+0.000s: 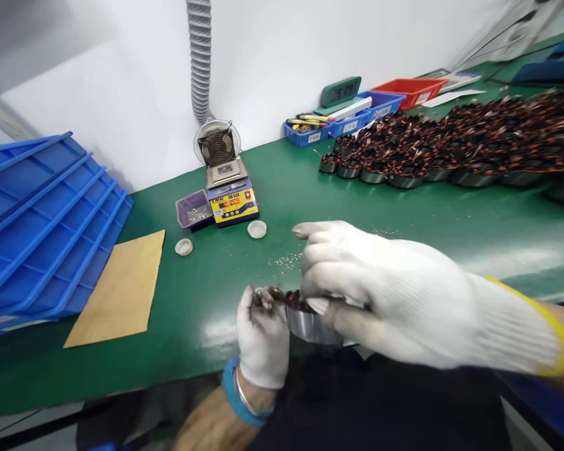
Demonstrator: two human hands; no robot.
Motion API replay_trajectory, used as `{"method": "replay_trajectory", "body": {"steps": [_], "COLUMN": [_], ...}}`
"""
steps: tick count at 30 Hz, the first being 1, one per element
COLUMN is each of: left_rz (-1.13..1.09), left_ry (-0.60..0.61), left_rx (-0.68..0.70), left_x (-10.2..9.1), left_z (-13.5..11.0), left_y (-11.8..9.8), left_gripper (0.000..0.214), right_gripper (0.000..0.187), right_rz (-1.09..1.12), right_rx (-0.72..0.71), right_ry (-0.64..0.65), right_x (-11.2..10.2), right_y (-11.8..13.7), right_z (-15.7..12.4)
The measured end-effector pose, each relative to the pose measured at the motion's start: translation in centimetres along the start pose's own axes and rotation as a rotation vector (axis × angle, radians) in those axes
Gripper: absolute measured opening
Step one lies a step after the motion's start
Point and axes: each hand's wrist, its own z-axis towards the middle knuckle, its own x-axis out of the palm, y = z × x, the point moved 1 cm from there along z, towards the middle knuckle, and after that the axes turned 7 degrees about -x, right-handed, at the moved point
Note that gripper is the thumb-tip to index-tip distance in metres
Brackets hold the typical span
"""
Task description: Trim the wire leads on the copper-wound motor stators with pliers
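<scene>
A motor stator (313, 327), a metal ring with dark reddish windings inside, is held at the front edge of the green bench. My left hand (266, 347), in a white glove with blackened fingertips, is closed at the ring's left side. My right hand (380, 294), also in a white glove, covers the ring's right side. Its fingers curl over the top and the thumb lies along the outer wall; the index finger points left. Something white at the right fingertips is too blurred to tell from the glove. The right part of the stator is hidden.
Many wound stators (407, 178) fill the right of the bench (207, 282). A yellow solder pot (235, 203) stands below an exhaust hose (200, 62), beside a purple tray (192, 210). Blue crates (47, 232), brown cardboard (122, 288), two white lids (257, 229) and blue bins (305, 134) surround the work area.
</scene>
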Motion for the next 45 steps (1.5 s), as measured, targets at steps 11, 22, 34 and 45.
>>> {"method": "replay_trajectory", "body": {"steps": [11,22,34,45], "left_rz": [0.021,0.595,0.204,0.588], "left_ry": [0.015,0.061,0.158,0.052], "left_rx": [-0.131,-0.119,0.090,0.355], "left_x": [0.0,1.7,1.1,0.7], "left_z": [0.3,-0.5,-0.3,-0.2], "left_y": [-0.7,-0.3,0.8,1.6], "left_gripper": [0.027,0.055,0.058,0.063], "right_gripper": [0.018,0.014,0.013,0.017], "right_rz": [-0.010,0.046,0.146,0.574], "right_rx": [0.031,0.034,0.077,0.644], "right_ry": [-0.027,-0.083,-0.184,-0.528], "right_x": [-1.2,-0.9,0.0,2.3], "right_y": [-0.6,-1.0,-2.1,-2.4], "right_z": [-0.6,-0.8,-2.5,-4.1]}}
